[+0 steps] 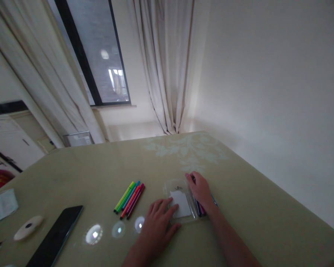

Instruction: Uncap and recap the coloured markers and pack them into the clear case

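Note:
A clear plastic case (193,209) lies on the table with a white card (182,207) in or on it and dark handwriting near its far end. My left hand (160,224) rests over the case's near left side, fingers spread and fingertips touching the card. Along the right side of the case lie a few dark and purple markers (202,210), partly covered by my right hand (200,189). Its fingers are curled around the far end of a dark marker. Left of the case, several coloured markers (130,200) lie side by side in yellow-green, green, blue, orange-red and dark red.
A black phone (57,235) lies at the front left, beside an oval white object (28,227) and a pale folded cloth or mask (2,207). Lamp reflections shine on the green table (100,174). A white wall (275,111) borders its right side; curtains (167,66) hang behind.

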### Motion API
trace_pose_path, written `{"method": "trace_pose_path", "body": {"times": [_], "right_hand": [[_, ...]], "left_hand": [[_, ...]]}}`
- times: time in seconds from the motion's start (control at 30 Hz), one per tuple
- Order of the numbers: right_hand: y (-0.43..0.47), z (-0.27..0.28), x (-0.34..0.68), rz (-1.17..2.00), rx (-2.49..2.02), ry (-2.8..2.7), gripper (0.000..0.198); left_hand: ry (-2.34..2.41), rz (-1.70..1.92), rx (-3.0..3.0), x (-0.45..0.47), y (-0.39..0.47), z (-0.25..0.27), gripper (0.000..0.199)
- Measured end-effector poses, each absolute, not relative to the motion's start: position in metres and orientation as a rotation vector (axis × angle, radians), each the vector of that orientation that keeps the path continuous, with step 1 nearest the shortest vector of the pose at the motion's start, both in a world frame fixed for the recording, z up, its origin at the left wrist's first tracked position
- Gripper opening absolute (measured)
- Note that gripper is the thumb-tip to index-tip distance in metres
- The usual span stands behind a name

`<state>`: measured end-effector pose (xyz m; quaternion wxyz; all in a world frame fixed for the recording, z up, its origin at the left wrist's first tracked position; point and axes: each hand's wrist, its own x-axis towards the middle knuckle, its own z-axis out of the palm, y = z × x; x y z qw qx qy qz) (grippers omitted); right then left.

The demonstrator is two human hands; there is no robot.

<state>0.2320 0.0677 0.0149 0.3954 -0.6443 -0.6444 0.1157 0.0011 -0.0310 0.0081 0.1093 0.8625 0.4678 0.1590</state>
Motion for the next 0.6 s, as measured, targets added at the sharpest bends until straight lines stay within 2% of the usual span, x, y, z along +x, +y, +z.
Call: {"method": "trace_pose_path", "body": {"times": [0.23,0.43,0.6], "right_hand": [[0.064,0.031,0.236,0.502,-1.5,-1.463,0.065],[0.06,0.034,0.237,0.839,-1.366,-0.996,0.063],[0.047,0.028,0.206,0.873,-1.382,-1.092,0.06]], "left_hand": [[1.366,0.435,2.509,0.001,-0.03,0.009,0.052],[1.343,0.454,2.491,0.001,-0.031,0.008,0.053],[1.317,0.638,2.439,-0.003,-0.031,0.009,0.082]]}}
